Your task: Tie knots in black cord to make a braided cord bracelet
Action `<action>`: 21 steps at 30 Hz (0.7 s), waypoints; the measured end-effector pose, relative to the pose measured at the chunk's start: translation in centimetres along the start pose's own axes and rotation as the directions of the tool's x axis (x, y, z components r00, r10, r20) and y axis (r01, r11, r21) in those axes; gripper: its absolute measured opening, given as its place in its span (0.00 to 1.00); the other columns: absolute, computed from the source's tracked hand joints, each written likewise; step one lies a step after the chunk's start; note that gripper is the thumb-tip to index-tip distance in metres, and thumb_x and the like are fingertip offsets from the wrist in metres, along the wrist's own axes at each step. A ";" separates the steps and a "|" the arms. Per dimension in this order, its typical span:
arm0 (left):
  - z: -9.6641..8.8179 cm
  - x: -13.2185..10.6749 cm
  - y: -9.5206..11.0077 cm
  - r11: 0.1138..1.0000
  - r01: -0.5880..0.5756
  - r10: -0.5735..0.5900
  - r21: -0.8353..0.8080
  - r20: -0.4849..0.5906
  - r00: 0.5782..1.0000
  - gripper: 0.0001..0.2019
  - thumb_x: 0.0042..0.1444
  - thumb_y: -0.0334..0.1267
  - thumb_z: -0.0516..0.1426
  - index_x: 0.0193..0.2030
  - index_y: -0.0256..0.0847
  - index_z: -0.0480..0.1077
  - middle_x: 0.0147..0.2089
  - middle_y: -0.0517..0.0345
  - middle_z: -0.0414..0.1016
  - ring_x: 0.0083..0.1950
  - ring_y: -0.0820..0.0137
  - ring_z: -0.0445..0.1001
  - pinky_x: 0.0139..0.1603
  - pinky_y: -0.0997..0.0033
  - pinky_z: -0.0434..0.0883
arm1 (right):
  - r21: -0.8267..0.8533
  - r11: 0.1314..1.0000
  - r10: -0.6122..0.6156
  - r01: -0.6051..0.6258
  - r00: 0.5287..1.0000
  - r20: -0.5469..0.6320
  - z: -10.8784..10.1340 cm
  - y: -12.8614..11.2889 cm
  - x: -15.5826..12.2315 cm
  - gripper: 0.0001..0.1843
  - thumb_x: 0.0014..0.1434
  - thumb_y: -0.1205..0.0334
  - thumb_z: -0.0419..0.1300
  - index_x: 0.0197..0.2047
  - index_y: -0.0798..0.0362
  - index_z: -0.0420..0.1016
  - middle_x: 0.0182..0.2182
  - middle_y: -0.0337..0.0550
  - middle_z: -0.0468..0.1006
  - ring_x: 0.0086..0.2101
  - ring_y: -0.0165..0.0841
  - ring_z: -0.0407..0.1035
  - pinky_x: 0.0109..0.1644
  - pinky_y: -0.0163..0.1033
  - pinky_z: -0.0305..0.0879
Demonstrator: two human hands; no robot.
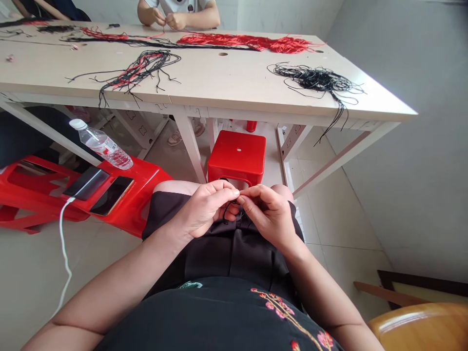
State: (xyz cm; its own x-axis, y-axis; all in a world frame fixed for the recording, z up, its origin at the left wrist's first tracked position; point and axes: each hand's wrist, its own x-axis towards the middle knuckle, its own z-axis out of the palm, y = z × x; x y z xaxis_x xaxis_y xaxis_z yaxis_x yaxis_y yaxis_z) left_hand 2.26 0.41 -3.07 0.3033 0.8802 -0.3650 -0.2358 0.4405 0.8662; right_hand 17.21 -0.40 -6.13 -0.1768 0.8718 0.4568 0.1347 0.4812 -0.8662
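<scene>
My left hand point(210, 207) and my right hand point(268, 212) meet above my lap, fingertips almost touching. Each is closed in a pinch on a thin black cord point(226, 212), part of which loops down below the left fingers. Most of the cord is hidden behind the fingers. On the table ahead, a tangled bundle of black cords point(318, 80) lies to the right, some ends hanging over the edge. A bundle of black and red cords point(142, 68) rests to the left.
Past the table point(219, 87), a person's hands point(170, 19) work on a cord. Red cords point(248, 41) lie along the far side. A red stool point(237, 151) stands ahead; another at left carries a water bottle point(104, 146), a power bank point(87, 183) and a phone point(112, 195).
</scene>
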 end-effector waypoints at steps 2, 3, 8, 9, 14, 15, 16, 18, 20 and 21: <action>0.1 0.1 0.0 1.000 0.003 -0.003 -0.002 -0.032 0.999 0.06 0.47 0.36 0.59 0.27 0.37 0.66 0.23 0.62 0.68 0.23 0.77 0.68 0.20 0.80 0.65 | -0.041 0.999 -0.011 0.011 1.000 -0.003 0.0 -0.1 -0.1 0.02 0.58 0.65 0.57 0.35 0.52 0.72 0.26 0.39 0.76 0.26 0.27 0.71 0.30 0.33 0.70; 0.1 0.1 0.1 1.000 0.000 0.000 0.004 -0.052 0.999 0.06 0.47 0.36 0.58 0.27 0.38 0.65 0.22 0.62 0.68 0.22 0.77 0.68 0.19 0.81 0.64 | -0.053 0.999 -0.011 0.011 1.000 -0.004 0.0 -0.2 -0.1 0.03 0.58 0.65 0.57 0.35 0.52 0.72 0.26 0.39 0.77 0.25 0.27 0.71 0.30 0.33 0.70; 0.4 0.1 0.1 0.999 -0.050 0.051 0.006 -0.128 0.991 0.05 0.50 0.36 0.56 0.28 0.39 0.63 0.23 0.65 0.67 0.20 0.78 0.68 0.13 0.83 0.59 | -0.019 0.999 0.028 -0.028 1.000 0.007 0.1 -0.7 -0.5 0.02 0.58 0.65 0.57 0.35 0.52 0.71 0.28 0.41 0.78 0.27 0.28 0.72 0.29 0.33 0.70; 0.4 0.1 0.0 0.998 -0.069 0.070 0.008 -0.138 0.988 0.06 0.50 0.37 0.56 0.28 0.40 0.63 0.24 0.65 0.68 0.20 0.78 0.68 0.13 0.84 0.59 | -0.008 0.999 0.035 -0.034 0.999 0.011 0.1 -0.7 -0.5 0.02 0.58 0.65 0.57 0.35 0.53 0.72 0.28 0.42 0.78 0.28 0.29 0.73 0.29 0.33 0.70; 0.3 0.1 -0.4 0.983 -0.166 0.175 0.072 -0.131 0.976 0.08 0.54 0.42 0.56 0.32 0.41 0.61 0.24 0.65 0.69 0.21 0.78 0.69 0.12 0.85 0.58 | 0.011 1.000 0.015 -0.016 0.999 0.035 0.1 -1.0 -0.6 0.03 0.57 0.68 0.58 0.35 0.53 0.72 0.29 0.43 0.79 0.27 0.28 0.72 0.28 0.32 0.70; 0.3 0.1 -0.5 0.980 -0.179 0.190 0.090 -0.126 0.974 0.09 0.54 0.42 0.55 0.32 0.41 0.61 0.24 0.65 0.69 0.20 0.78 0.69 0.12 0.85 0.58 | 0.009 1.000 0.007 -0.007 0.999 0.040 0.0 -1.1 -0.7 0.03 0.57 0.68 0.58 0.34 0.53 0.72 0.28 0.43 0.79 0.26 0.28 0.72 0.28 0.32 0.69; 0.2 0.2 -0.6 0.976 -0.190 0.202 0.108 -0.121 0.972 0.09 0.54 0.43 0.55 0.32 0.41 0.61 0.24 0.65 0.69 0.20 0.78 0.69 0.12 0.85 0.58 | 0.005 1.000 0.001 -0.001 0.999 0.045 0.0 -1.2 -0.7 0.03 0.57 0.69 0.57 0.34 0.53 0.73 0.28 0.42 0.79 0.25 0.27 0.72 0.27 0.31 0.69; 0.1 0.2 -0.6 0.968 -0.210 0.226 0.137 -0.113 0.968 0.09 0.55 0.43 0.55 0.33 0.40 0.60 0.24 0.64 0.70 0.20 0.78 0.69 0.12 0.85 0.58 | -0.006 1.000 0.000 0.000 0.999 0.051 -0.2 -1.3 -0.9 0.04 0.57 0.69 0.57 0.35 0.53 0.73 0.28 0.41 0.79 0.25 0.27 0.71 0.27 0.31 0.68; 0.1 0.2 -0.5 0.960 -0.226 0.246 0.164 -0.111 0.963 0.09 0.56 0.43 0.55 0.33 0.40 0.60 0.25 0.64 0.71 0.19 0.78 0.69 0.12 0.85 0.59 | -0.021 1.000 0.009 -0.007 0.998 0.057 -0.4 -1.3 -1.1 0.04 0.57 0.69 0.57 0.36 0.52 0.72 0.27 0.39 0.78 0.24 0.26 0.70 0.26 0.31 0.67; 0.1 0.2 -0.5 0.956 -0.235 0.257 0.178 -0.112 0.960 0.10 0.56 0.43 0.55 0.33 0.40 0.60 0.24 0.64 0.71 0.19 0.78 0.69 0.12 0.85 0.59 | -0.029 1.000 0.012 -0.010 0.998 0.060 -0.5 -1.3 -1.2 0.04 0.57 0.68 0.57 0.36 0.52 0.72 0.26 0.39 0.78 0.24 0.26 0.69 0.26 0.31 0.67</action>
State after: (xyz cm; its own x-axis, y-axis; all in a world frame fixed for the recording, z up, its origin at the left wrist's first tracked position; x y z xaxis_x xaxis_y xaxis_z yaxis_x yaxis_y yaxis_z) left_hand 2.52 0.38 -3.54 0.1273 0.9778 -0.1663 -0.1323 0.1829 0.9742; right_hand 17.73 -2.06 -5.50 -0.2331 0.8705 0.4334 0.1649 0.4746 -0.8646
